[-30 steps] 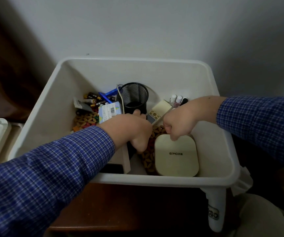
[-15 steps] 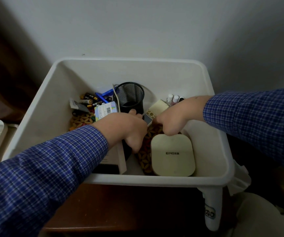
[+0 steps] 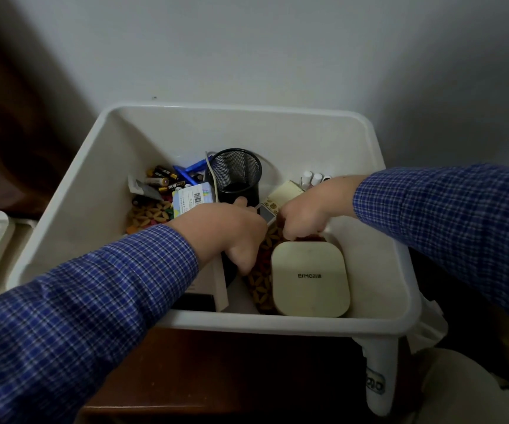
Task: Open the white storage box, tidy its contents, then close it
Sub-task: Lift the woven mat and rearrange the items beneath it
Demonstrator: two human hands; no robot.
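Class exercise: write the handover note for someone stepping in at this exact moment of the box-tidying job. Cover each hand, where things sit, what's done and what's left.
Left hand: down inside the white storage box, fingers curled among the contents; what it grips is hidden.
Right hand: curled just behind the cream square case; its hold is hidden.
Black mesh cup stands upright at the back; batteries lie loose back-left.
Done: box is open.
Left: finish tidying, then close it.
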